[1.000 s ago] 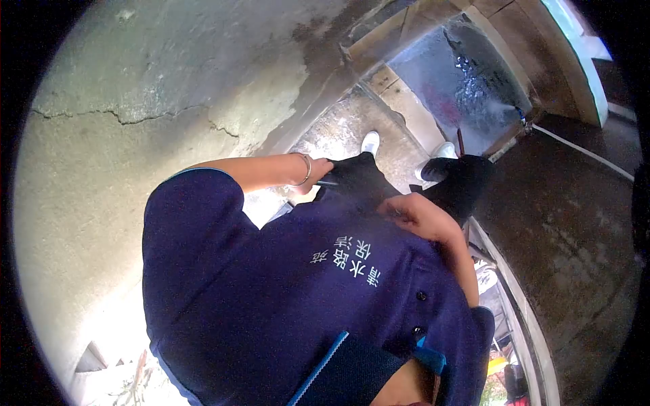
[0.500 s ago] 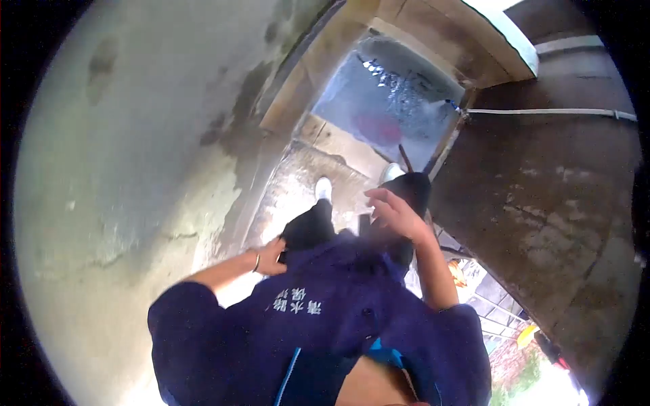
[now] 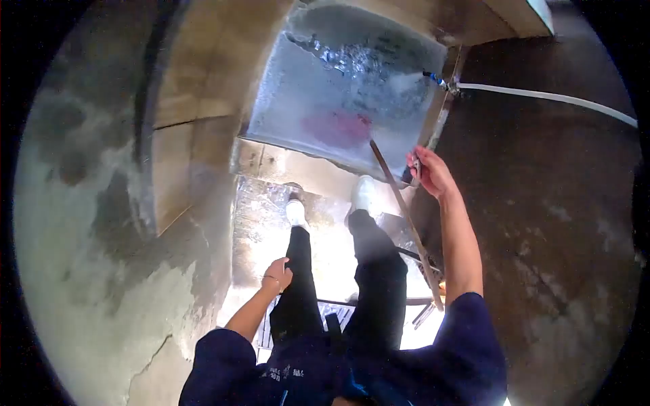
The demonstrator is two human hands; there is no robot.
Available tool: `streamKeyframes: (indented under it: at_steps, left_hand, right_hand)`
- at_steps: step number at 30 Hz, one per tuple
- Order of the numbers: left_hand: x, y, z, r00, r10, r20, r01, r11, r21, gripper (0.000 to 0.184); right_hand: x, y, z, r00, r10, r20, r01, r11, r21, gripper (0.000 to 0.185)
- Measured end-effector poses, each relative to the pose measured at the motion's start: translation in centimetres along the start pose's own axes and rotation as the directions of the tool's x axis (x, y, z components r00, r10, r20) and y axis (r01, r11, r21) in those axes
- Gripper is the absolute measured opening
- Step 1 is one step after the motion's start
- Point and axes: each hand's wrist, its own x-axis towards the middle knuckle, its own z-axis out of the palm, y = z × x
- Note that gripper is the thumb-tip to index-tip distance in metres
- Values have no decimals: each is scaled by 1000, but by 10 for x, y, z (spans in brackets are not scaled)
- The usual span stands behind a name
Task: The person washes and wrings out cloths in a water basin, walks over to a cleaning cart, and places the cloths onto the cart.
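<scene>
My right hand (image 3: 429, 173) curls just right of the stick (image 3: 401, 203); my left hand (image 3: 277, 275) hangs beside my leg (image 3: 298, 287). Whether either grips anything, I can't tell. The stick slants toward the far basin (image 3: 276, 108); a knock could send it sliding.

just one head cam here, wide round view with black corners, looking steeply down and a bit forward, shirt (image 3: 406, 372) super close at the bottom edge, legs (image 3: 379, 284) then shoes (image 3: 296, 213) mid-frame, basin (image 3: 311, 166) farther off up top, basically the wearer's own viewpoint
</scene>
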Motion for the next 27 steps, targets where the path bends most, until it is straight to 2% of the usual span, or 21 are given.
streamKeyframes:
  at_steps: [1,4,8,9,11,12,13,15,17,19,20,21,22,23,24,27]
  left_hand:
    - [20,6,14,996,-29,85,25,998,50,35]
    - [51,18,53,996,4,89,-13,995,103,38]
    - [65,12,84,966,-208,156,146,930,337,56]
    - [65,12,84,962,-218,167,150,927,345,56]
    - [62,13,85,981,-192,33,156,874,460,58]
    - [62,17,79,984,-181,7,155,862,483,57]
    - [65,20,75,983,-185,15,155,860,487,57]
    - [74,21,67,983,-184,14,160,886,435,55]
    - [80,24,63,987,-161,-1,144,881,450,51]
    - [88,24,61,993,-120,5,101,858,504,47]
    - [90,21,61,997,-62,-54,81,865,495,42]
    - [93,19,59,997,-63,-48,79,859,506,42]
    - [95,17,57,997,-22,-70,53,873,485,39]
    - [96,17,54,996,20,-92,25,886,462,36]
    - [97,18,52,996,19,-87,24,883,468,36]
    - [101,26,44,997,-36,-70,64,888,455,28]
  right_hand:
    - [9,-2,-4,1000,12,-15,-12,1000,1,23]
    - [34,-9,-9,999,-23,-29,21,997,-74,26]
    - [74,4,-30,995,-56,-83,54,998,-22,23]
    - [83,9,-37,995,-43,-91,42,999,-14,23]
    - [100,16,-53,969,-162,-188,141,982,-124,21]
    - [107,18,-59,949,-224,-223,168,955,-244,20]
    - [113,17,-66,949,-215,-230,159,958,-240,20]
    - [126,9,-77,869,-443,-218,274,800,-533,16]
    - [142,-4,-93,839,-488,-239,361,829,-427,12]
    - [157,-22,-104,769,-598,-225,426,742,-517,13]
    - [160,-34,-101,713,-675,-192,427,635,-644,15]
    - [171,-43,-109,639,-746,-189,478,578,-662,16]
    - [179,-56,-111,546,-822,-162,394,422,-816,16]
    - [190,-66,-120,487,-867,-106,359,309,-880,17]
    - [207,-76,-146,533,-842,-78,318,286,-904,18]
    - [227,-103,-154,552,-834,29,27,-17,-999,23]
